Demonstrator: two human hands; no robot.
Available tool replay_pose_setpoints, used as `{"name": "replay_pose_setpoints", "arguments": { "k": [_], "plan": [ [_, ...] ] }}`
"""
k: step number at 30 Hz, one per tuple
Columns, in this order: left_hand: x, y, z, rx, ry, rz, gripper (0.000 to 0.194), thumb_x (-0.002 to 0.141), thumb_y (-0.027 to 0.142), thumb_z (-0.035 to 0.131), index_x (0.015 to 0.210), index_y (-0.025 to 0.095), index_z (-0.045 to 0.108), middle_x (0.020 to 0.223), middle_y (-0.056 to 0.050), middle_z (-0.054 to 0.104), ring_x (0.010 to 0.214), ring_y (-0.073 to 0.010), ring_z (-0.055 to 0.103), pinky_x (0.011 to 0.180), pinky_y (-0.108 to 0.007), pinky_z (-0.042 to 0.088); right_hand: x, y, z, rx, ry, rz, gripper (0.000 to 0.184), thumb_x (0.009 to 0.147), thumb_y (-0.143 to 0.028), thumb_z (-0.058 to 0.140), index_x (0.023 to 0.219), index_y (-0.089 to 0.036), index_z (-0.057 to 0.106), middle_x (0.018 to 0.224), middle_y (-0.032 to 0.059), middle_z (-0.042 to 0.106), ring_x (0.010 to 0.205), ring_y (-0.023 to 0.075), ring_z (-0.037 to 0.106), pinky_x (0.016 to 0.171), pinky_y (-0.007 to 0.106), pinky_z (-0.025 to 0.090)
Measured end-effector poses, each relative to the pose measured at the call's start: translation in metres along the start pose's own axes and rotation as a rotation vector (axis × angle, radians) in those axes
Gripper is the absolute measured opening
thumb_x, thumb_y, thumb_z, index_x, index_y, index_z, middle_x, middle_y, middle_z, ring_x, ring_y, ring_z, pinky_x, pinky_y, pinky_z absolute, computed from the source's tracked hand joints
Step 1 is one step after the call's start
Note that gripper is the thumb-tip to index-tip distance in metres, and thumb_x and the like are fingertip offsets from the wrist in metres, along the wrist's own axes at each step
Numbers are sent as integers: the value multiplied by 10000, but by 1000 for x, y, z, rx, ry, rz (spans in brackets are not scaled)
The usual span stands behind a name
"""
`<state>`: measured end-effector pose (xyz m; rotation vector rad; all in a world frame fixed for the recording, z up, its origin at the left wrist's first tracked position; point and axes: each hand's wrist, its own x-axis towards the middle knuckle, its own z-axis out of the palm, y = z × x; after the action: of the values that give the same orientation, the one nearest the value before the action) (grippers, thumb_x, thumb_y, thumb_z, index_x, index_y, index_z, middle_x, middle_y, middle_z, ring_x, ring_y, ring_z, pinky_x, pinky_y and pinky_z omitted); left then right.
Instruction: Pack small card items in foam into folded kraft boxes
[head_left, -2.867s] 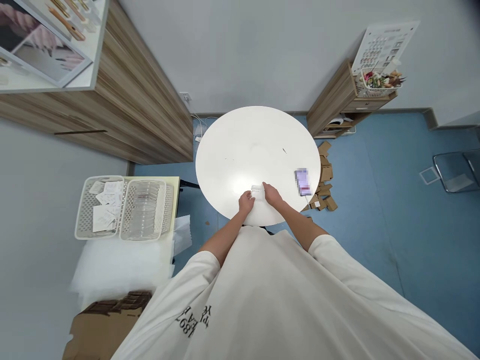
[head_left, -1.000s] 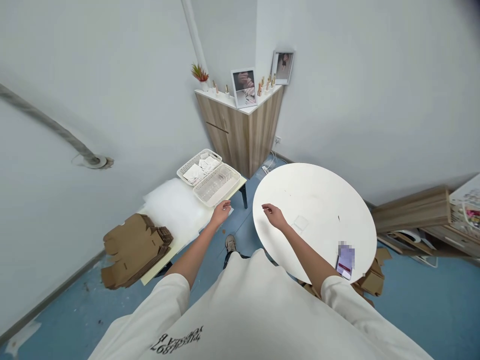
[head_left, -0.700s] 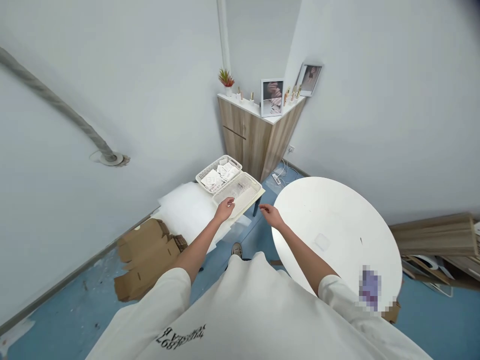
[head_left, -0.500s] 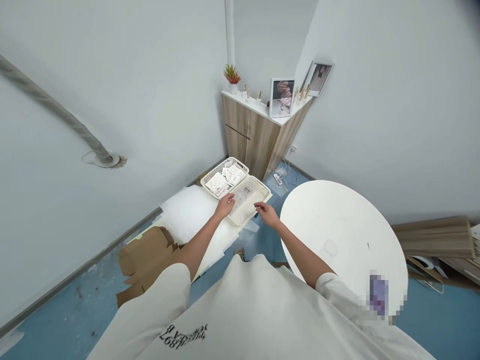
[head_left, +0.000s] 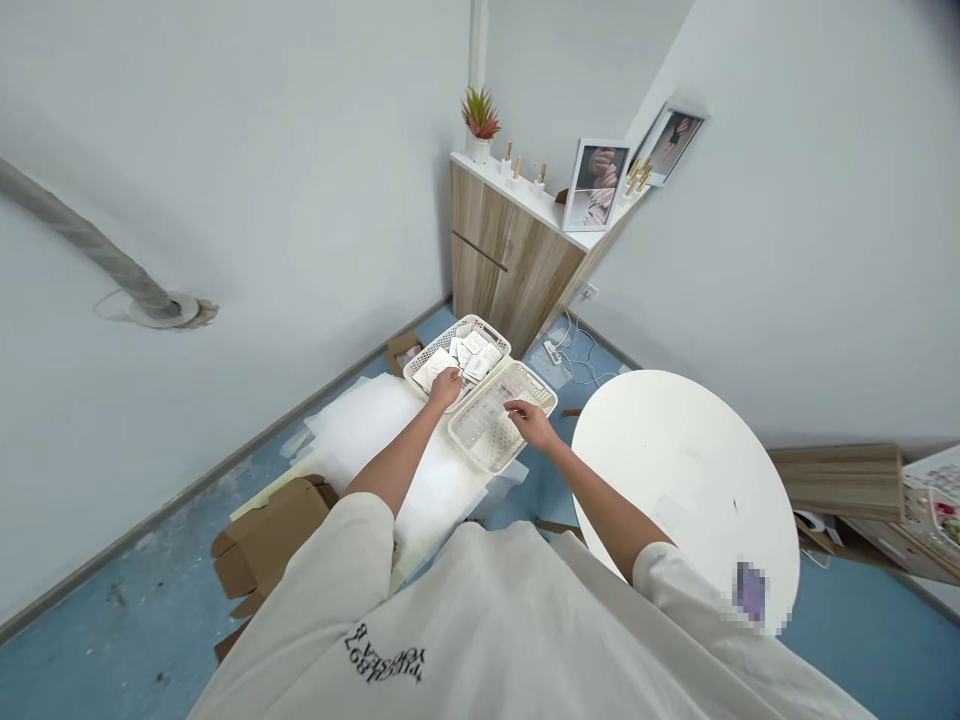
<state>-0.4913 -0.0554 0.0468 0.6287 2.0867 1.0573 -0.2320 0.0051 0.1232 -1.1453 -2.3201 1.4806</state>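
Two white perforated plastic baskets stand side by side in front of me. The far basket (head_left: 481, 322) holds several white square packets (head_left: 474, 352). Over its near edge is my left hand (head_left: 445, 388), fingers drawn together close to the packets; whatever they pinch, if anything, is too small to make out. The nearer basket (head_left: 491, 470) has clear plastic pieces (head_left: 484, 408) lying in it. My right hand (head_left: 531, 422) hovers above this basket's right side, fingers loosely bent and apart, with nothing visible in it.
White sheets (head_left: 367, 430) lie under and beside the baskets. Flattened brown cardboard (head_left: 270, 530) is at left. A round white table (head_left: 682, 450) stands at right. Behind is a wooden cabinet (head_left: 517, 250) with a potted plant (head_left: 480, 115); a power strip (head_left: 553, 352) lies on the floor.
My left hand has moved from the nearer basket to the far basket's near edge. My right hand now reaches further over the nearer basket. The view has shifted slightly.
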Motion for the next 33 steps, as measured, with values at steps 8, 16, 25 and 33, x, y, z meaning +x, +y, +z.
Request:
{"name": "replay_pose_setpoints", "arguments": {
  "k": [8, 16, 25, 33],
  "plan": [
    [61, -2, 25, -7, 47, -61, 394, 808, 142, 626, 1198, 144, 685, 1330, -149, 668, 1235, -300, 614, 1045, -373, 456, 27, 2, -1, 5, 25, 37, 309, 936, -302, 502, 1168, -259, 702, 1261, 48, 702, 1097, 205, 662, 971, 365, 522],
    [79, 5, 31, -21, 35, -113, 454, 754, 123, 647, 1205, 122, 705, 1349, -161, 661, 1273, -314, 596, 1098, -391, 421, 35, 9, -6, 1, 51, 39, 296, 944, -304, 508, 1159, -262, 707, 1253, 44, 706, 1104, 201, 659, 975, 359, 524],
    [50, 13, 11, -53, 178, -54, 376, 788, 138, 619, 1135, 128, 763, 1237, -108, 733, 1198, -265, 650, 1062, -335, 464, 34, 6, -3, 8, 10, 46, 304, 932, -283, 502, 1156, -254, 705, 1246, 52, 708, 1080, 217, 668, 968, 390, 530],
    [-13, 45, -2, -162, 189, 148, 273, 861, 256, 605, 1028, 158, 798, 1079, -60, 780, 1053, -228, 699, 972, -309, 530, 34, -12, 10, 14, 118, -87, 364, 907, -266, 531, 1250, -247, 650, 1288, 81, 658, 1003, 202, 671, 931, 374, 545]
  ]
}}
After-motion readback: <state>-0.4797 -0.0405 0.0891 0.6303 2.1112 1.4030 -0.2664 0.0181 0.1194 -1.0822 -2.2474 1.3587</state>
